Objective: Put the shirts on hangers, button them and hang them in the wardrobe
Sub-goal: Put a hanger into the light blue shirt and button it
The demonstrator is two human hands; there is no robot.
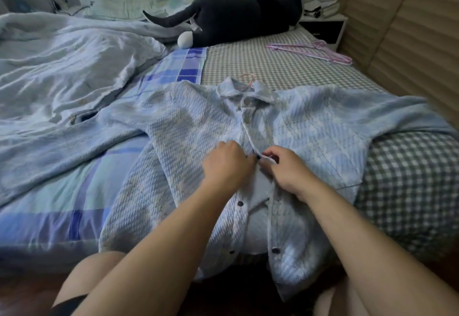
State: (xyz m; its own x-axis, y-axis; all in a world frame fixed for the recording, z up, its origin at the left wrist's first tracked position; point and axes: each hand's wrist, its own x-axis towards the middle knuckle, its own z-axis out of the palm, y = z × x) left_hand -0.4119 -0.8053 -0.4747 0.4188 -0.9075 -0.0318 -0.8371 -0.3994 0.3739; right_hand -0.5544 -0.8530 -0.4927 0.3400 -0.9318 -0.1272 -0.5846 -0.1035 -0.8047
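A pale blue textured shirt [188,127] lies face up on the bed, sleeves spread out to both sides. A pink hanger [248,79] sits inside it, its hook poking out above the collar. At mid-chest my left hand [227,164] pinches the left front edge, and my right hand [285,169] pinches the right front edge beside it, around a dark button. The upper placket is closed. Below my hands the front hangs apart, with dark buttons showing over the bed's edge.
Several pink hangers [315,51] lie on the checked sheet [268,67] at the far right. A dark plush cat [238,15] lies across the head of the bed. A rumpled blue quilt [62,62] fills the left. The slatted wardrobe door [409,22] stands at right.
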